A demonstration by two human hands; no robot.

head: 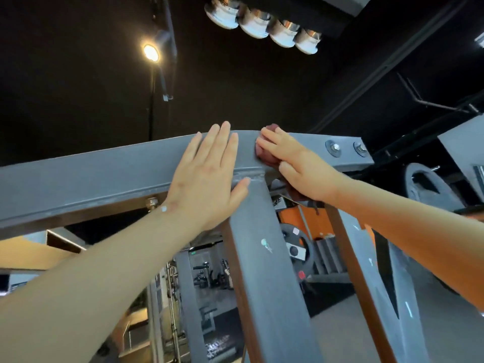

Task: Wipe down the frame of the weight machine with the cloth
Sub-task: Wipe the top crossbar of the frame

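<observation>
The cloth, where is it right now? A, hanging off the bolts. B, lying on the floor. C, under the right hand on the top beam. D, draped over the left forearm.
C: the right hand presses the dark red cloth against the grey top beam.

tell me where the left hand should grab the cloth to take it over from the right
Probably the bunched end of the cloth that bulges out past the fingertips of the right hand, coming from the left along the top beam. The right hand presses flat over the rest, and the left hand rests on the beam just beside that free end.
</observation>
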